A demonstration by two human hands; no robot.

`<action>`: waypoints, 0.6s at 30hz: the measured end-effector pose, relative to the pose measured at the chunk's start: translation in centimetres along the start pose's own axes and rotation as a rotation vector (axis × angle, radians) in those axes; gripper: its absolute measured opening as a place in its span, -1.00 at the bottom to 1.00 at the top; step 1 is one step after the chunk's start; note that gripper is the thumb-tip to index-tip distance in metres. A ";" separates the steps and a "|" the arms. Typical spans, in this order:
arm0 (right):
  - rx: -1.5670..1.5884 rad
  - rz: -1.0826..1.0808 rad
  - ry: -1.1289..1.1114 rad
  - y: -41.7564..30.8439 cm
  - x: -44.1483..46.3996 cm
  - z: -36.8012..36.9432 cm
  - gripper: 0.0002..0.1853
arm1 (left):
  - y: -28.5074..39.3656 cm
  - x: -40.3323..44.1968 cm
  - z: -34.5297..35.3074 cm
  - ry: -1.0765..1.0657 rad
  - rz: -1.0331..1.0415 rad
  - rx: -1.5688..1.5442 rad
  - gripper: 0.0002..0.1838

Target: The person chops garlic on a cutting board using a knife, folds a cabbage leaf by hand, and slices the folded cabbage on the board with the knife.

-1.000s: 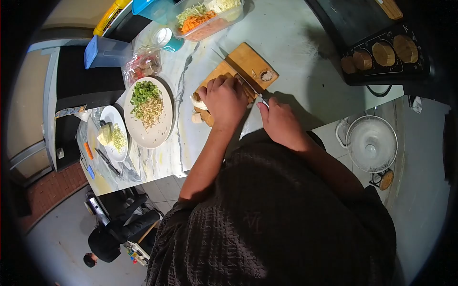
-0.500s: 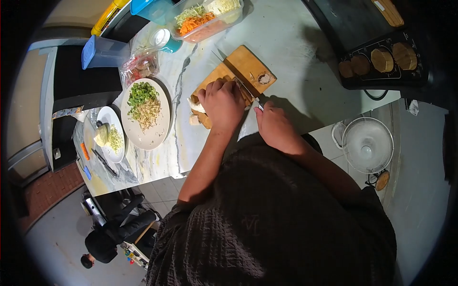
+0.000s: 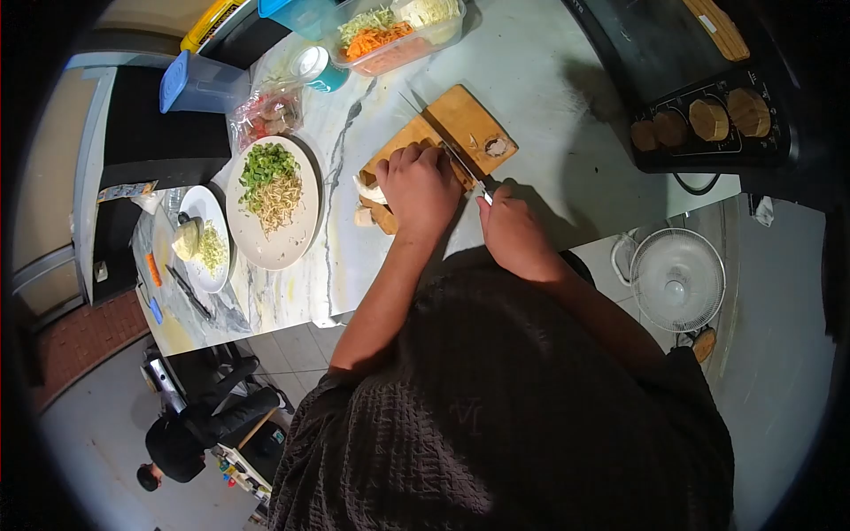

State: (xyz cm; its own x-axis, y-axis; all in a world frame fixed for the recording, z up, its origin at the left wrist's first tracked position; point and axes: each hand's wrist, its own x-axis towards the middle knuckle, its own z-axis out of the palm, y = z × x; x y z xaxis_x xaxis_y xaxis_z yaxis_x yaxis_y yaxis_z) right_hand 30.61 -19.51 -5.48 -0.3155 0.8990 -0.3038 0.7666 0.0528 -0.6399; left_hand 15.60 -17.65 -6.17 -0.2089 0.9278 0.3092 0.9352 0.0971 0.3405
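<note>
My right hand (image 3: pixel 513 225) is wrapped round the light handle of a knife (image 3: pixel 462 164), whose blade lies across a wooden cutting board (image 3: pixel 465 111). On the board's near left part my left hand (image 3: pixel 420 190) presses down with curled fingers beside the blade; what they hold is mostly hidden beneath them. White and brown food pieces (image 3: pixel 369 189) show at the left of that hand, by the board's edge. A small pale round piece (image 3: pixel 496 147) and thin bits lie on the board right of the blade.
Left of the board are an oval plate (image 3: pixel 282 251) of chopped greens and sprouts and a smaller white plate (image 3: pixel 209 276). Behind stand a tub (image 3: pixel 416 46) of shredded vegetables and a jar (image 3: pixel 320 71). An oven (image 3: pixel 708 115) is at right, a fan (image 3: pixel 677 281) below. A person (image 3: pixel 180 442) sits lower left.
The knife blade has shifted slightly against my left fingers, and thin bits now show beside the round piece on the board. The view has moved a little.
</note>
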 end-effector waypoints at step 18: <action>-0.085 -0.060 0.112 1.3 -0.3 -0.8 -0.63 | 0.0 -0.2 0.3 -0.035 -0.017 0.059 -0.87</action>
State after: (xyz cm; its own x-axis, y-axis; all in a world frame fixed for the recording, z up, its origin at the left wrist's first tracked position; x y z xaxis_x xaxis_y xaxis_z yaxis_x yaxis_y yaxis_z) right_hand 32.19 -19.39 -5.66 -0.3015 0.9357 -0.1832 0.7945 0.1403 -0.5909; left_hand 15.70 -17.77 -6.49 -0.2157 0.9378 0.2721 0.9470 0.1330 0.2923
